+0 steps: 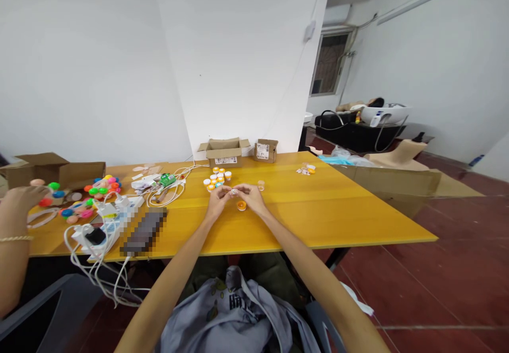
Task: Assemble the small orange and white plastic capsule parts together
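Note:
Above the yellow table, my left hand and my right hand meet at the fingertips. Between them they pinch a small whitish piece, too small to make out. Just below the fingers sits an orange lid or cup. Several small jars with white, orange and teal tops are grouped behind my left hand. A clear empty-looking cup stands behind my right hand.
Open cardboard box and smaller box stand at the back. Small pieces lie to the right. On the left are a phone, power strip, cables, colourful balls and another person's hand.

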{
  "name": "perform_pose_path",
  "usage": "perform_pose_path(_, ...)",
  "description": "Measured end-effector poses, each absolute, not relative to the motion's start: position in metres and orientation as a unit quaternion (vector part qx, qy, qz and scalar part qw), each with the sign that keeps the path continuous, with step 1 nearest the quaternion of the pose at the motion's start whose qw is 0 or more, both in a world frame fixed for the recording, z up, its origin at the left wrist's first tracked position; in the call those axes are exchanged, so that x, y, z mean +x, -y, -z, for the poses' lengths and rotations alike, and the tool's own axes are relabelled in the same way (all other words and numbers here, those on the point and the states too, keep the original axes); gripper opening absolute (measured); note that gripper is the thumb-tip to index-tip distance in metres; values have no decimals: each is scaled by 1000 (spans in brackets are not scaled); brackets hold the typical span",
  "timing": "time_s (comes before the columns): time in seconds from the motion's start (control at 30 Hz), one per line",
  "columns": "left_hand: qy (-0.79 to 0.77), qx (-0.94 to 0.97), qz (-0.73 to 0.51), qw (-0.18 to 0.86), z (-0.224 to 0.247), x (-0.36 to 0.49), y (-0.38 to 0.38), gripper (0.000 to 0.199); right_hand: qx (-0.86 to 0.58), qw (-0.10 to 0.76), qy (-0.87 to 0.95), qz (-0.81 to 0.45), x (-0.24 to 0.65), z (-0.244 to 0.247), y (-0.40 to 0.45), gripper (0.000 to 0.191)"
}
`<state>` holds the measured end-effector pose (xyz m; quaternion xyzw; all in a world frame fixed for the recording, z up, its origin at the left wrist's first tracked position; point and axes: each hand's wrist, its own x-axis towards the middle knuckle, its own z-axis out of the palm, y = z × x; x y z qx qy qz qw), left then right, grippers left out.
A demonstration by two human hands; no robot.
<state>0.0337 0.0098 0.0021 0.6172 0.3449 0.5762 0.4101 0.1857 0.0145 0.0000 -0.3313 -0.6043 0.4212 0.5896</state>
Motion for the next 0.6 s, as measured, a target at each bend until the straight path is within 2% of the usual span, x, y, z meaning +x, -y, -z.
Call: perform_pose_path(0.6, -350, 624, -567, 409, -1, 34, -12, 27, -355, 585, 621, -382, 181, 6, -15, 12)
